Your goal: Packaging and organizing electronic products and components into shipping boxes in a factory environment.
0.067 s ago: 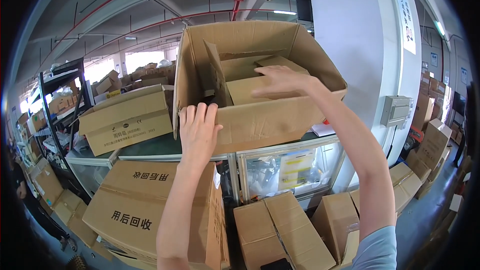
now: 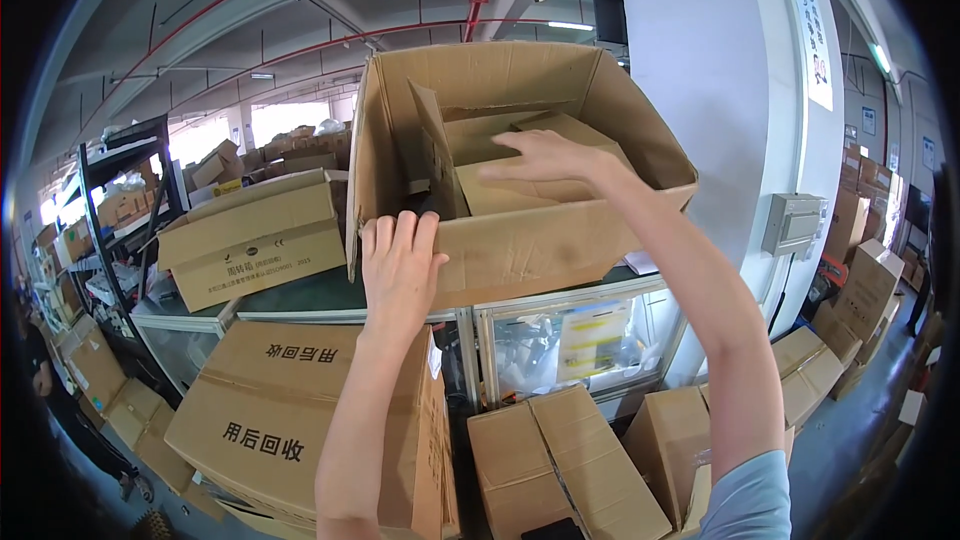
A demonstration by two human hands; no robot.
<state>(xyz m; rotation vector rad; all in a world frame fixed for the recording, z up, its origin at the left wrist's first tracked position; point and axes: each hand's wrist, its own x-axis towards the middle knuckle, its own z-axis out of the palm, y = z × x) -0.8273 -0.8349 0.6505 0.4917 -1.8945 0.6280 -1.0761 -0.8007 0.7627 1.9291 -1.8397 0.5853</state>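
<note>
A large open cardboard box (image 2: 540, 252) stands tilted toward me on a green-topped cabinet. My left hand (image 2: 400, 265) is closed over its front rim near the left corner, fingers inside and thumb outside. Within it lies a smaller cardboard box (image 2: 486, 188) with one flap (image 2: 432, 135) standing up on its left side. Over this smaller box my right hand (image 2: 552, 160) reaches in from the right, fingers stretched out and apart, holding nothing. Whether its fingertips touch the cardboard I cannot tell.
Another open carton (image 2: 255, 245) sits left on the green countertop (image 2: 300, 297). Closed cartons stand in front below, one large (image 2: 255, 390) at left and one (image 2: 565, 460) at centre. A white pillar (image 2: 700, 90) with a grey switch box (image 2: 795, 224) rises at right. A dark shelf rack (image 2: 105, 220) is far left.
My right hand has moved slightly left over the smaller box. The large box has shifted a touch to the right, and my left hand stays on its rim.
</note>
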